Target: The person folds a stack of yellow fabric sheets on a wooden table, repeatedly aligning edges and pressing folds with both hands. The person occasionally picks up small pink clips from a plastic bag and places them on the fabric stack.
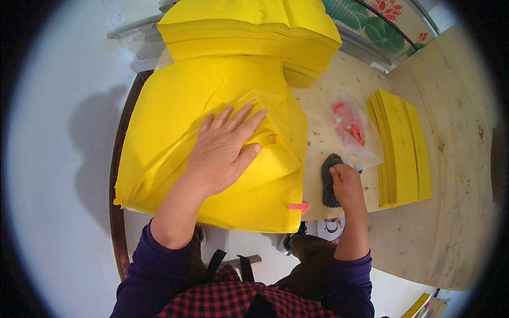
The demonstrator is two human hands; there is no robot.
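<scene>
My left hand (pixel 221 150) lies flat, fingers spread, on a folded piece of yellow sheet (pixel 282 159). Beneath it spreads a wide layer of yellow sheets (pixel 175 103), with creases running toward the near left corner. A short pinkish-red strip (pixel 300 206) sits at the near right edge of these sheets. On the bare wood to the right, my right hand (pixel 348 185) is closed on a dark grey, fuzzy pad (pixel 329 191); its exact kind I cannot tell. Part of the pad is hidden by the fingers.
A thick pile of yellow sheets (pixel 238 40) rises at the far side. Right of my right hand stands a stack of folded yellow pieces (pixel 400 148). A clear plastic bag with red strips (pixel 350 127) lies beside it. A wooden panel (pixel 450 159) borders the right side.
</scene>
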